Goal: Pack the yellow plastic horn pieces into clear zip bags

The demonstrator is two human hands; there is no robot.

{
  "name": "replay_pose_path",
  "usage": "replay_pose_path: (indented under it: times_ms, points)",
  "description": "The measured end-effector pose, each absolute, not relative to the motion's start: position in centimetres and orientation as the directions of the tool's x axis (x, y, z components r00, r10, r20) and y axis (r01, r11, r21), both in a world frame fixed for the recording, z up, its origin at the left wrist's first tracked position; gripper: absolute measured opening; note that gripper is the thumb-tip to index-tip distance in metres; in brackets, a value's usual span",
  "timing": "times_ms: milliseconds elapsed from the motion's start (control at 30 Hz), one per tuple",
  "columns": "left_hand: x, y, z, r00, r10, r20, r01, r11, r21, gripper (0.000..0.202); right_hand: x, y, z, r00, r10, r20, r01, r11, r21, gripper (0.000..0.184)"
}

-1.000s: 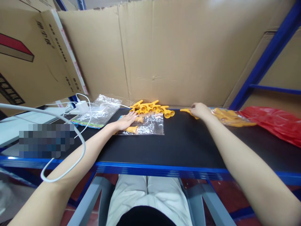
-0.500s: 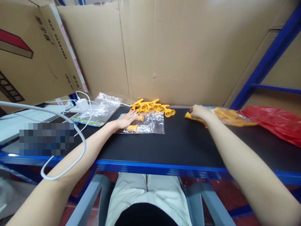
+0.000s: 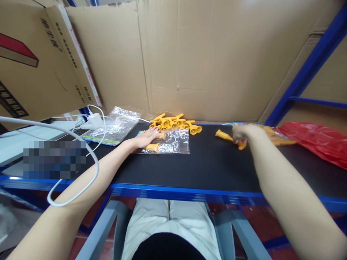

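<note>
Left hand open, flat on clear bag, bagged yellow piece at the palm's near edge; yellow pile just beyond fingertips. Right hand, blurred, curled around 1 long yellow piece jutting left; red bag rightward.

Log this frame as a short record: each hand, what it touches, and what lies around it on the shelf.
left hand: flat, palm down on a clear bag holding a few yellow parts
right hand: curled over a yellow piece on the black surface; blurred, grip unclear
behind the bag: loose yellow pile against the cardboard wall
far left: stack of empty bags, white charger
far right: filled yellow bag, red bag
</note>
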State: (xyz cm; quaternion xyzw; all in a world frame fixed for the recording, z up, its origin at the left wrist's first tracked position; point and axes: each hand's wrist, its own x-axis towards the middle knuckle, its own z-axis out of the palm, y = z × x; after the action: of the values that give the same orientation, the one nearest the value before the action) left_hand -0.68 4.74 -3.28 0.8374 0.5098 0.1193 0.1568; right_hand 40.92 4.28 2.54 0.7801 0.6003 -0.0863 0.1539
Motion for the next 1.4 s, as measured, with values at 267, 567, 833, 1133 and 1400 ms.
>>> replay_pose_path:
  times_ms: [267,567,833,1133,1400]
  points:
    - [-0.8,4.9,-3.4,0.461,0.886,0.048,0.816,-0.445,0.37,0.068,38.8,2.8,3.7,0.146,0.95,-0.275,0.989,-0.147,0.018,0.004]
    - [0.3,3.0,-1.9,0.458,0.889,-0.009,0.853,-0.437,0.287,0.074,32.8,-0.6,5.7,-0.408,0.903,-0.135,0.867,0.337,-0.368,0.029]
    - [1.0,2.2,-1.7,0.479,0.878,-0.008,0.837,-0.454,0.306,0.076,28.6,-0.6,3.0,-0.492,0.868,0.064,0.845,0.494,-0.205,0.017]
    - [1.0,1.8,-1.4,0.528,0.849,-0.021,0.776,-0.471,0.42,0.069,26.4,-2.4,2.9,-0.455,0.875,0.162,0.89,0.453,0.051,0.022]
    - [0.4,2.2,-1.6,0.575,0.814,0.089,0.668,-0.529,0.524,0.065,26.4,-3.1,3.5,-0.436,0.888,0.147,0.898,0.44,0.008,0.019]
